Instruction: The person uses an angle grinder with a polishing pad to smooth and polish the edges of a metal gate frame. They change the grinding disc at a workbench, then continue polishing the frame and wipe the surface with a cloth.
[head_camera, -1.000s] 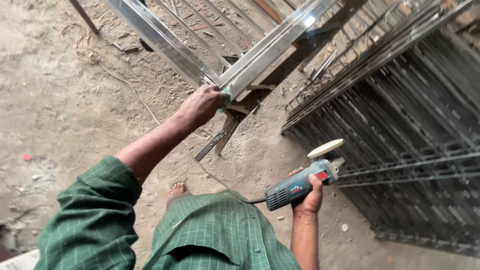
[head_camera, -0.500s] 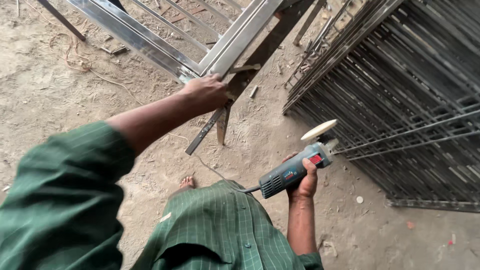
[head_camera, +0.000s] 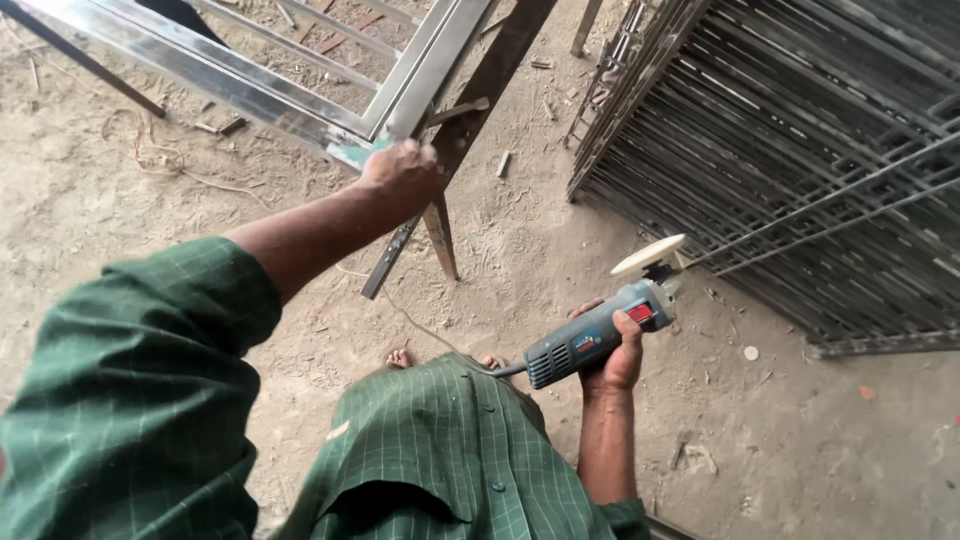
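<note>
At the upper left, a shiny steel frame (head_camera: 300, 90) of flat rails runs across the sandy floor (head_camera: 120, 210), propped on a dark angle-iron stand (head_camera: 470, 100) whose legs reach down to the ground. The left hand (head_camera: 400, 175), its arm in a green checked sleeve (head_camera: 130, 390), grips the corner where two rails of the frame meet, fingers curled shut around the metal edge. Lower and to the right, the right hand (head_camera: 615, 355) is clamped around the body of a blue-grey angle grinder (head_camera: 600, 335), held in the air well apart from the frame, its pale round polishing disc (head_camera: 650, 255) tilted upward. Along the right edge, a stack of dark metal grilles (head_camera: 800, 150) leans above the floor.
</note>
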